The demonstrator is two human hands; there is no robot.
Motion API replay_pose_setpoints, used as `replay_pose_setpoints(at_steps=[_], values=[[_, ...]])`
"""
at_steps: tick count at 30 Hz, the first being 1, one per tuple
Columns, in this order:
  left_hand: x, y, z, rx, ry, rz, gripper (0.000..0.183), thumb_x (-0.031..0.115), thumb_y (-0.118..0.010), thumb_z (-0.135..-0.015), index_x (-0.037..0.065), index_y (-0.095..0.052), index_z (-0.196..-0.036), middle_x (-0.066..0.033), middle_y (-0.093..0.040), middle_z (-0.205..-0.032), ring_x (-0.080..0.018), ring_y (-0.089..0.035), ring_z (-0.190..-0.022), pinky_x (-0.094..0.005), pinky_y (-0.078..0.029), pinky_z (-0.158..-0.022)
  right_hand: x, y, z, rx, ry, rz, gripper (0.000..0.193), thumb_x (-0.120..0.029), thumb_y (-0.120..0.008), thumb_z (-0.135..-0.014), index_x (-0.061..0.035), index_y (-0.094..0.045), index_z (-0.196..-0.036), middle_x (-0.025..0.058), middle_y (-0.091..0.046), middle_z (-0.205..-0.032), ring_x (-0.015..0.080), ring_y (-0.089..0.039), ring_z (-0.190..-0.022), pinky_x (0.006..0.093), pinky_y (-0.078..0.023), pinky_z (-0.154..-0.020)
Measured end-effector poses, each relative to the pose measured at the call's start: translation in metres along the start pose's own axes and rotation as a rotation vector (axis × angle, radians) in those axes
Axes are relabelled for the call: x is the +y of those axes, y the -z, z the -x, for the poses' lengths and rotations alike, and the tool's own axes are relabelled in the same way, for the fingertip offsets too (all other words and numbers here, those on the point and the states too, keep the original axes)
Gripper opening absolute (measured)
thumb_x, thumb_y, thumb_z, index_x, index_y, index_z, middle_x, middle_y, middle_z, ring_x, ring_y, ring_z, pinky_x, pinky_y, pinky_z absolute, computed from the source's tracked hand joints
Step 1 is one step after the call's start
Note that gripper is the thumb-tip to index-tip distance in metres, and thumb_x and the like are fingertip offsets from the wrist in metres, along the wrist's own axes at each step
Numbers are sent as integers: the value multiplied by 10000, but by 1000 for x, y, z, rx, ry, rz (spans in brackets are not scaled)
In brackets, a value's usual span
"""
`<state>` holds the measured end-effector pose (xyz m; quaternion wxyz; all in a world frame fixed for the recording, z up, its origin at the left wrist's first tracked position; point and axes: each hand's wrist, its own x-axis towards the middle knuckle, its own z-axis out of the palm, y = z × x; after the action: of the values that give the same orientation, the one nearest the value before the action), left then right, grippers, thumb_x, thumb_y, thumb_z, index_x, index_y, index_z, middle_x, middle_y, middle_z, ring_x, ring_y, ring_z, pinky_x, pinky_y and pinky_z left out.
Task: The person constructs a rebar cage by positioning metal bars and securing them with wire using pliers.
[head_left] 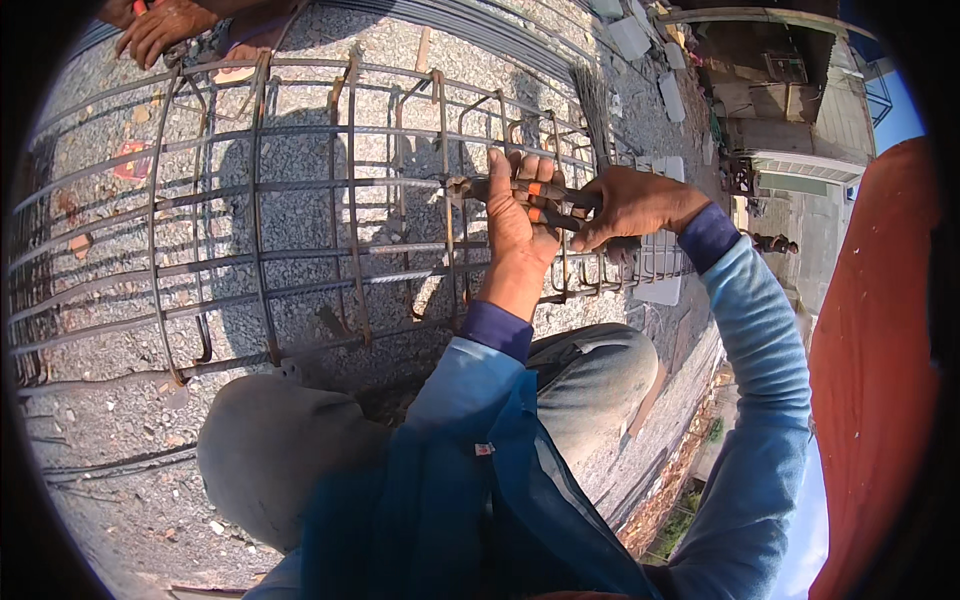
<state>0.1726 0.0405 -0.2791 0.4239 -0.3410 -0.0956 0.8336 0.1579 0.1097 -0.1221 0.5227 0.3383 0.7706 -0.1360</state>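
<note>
A long cage of rusty steel bars and stirrups (300,185) lies across the gravel in front of me. My left hand (517,222) grips a horizontal bar of the cage near its right end, fingers curled over the top. My right hand (630,205) is closed around the handles of pincers with orange grips (540,192), whose jaws reach left to a bar crossing at about the middle of the cage's height. Both sleeves are blue with dark cuffs. My grey-trousered knees sit below the cage.
Another person's hand (160,28) rests on the cage at the top left. Grey gravel (110,420) covers the ground. A bundle of thin tie wires (593,100) stands at the cage's right end. White blocks (630,38) and buildings lie beyond. An orange surface (875,350) fills the right side.
</note>
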Motion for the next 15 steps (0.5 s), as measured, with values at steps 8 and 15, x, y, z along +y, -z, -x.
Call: replay_pose_setpoints(at_steps=[8, 15], values=[[-1, -19, -14, 219, 67, 13, 391, 509, -614, -856, 138, -493, -873, -11, -594, -723, -132, -587, -656, -313, -524, -645, 14, -45, 2, 1099, 265, 968, 279, -110, -610, -719, -13, -508, -960, 138, -551, -819, 328, -595, -745, 450, -485, -662], [-1, -20, -3, 187, 43, 178, 386, 399, -593, -910, 137, -392, -710, 15, -354, -563, -158, -427, -522, -380, -466, -608, 23, -52, 7, 846, 294, 655, 138, -70, -577, -729, -15, -516, -840, 169, -580, -703, 336, -627, -625, 412, -514, -571]])
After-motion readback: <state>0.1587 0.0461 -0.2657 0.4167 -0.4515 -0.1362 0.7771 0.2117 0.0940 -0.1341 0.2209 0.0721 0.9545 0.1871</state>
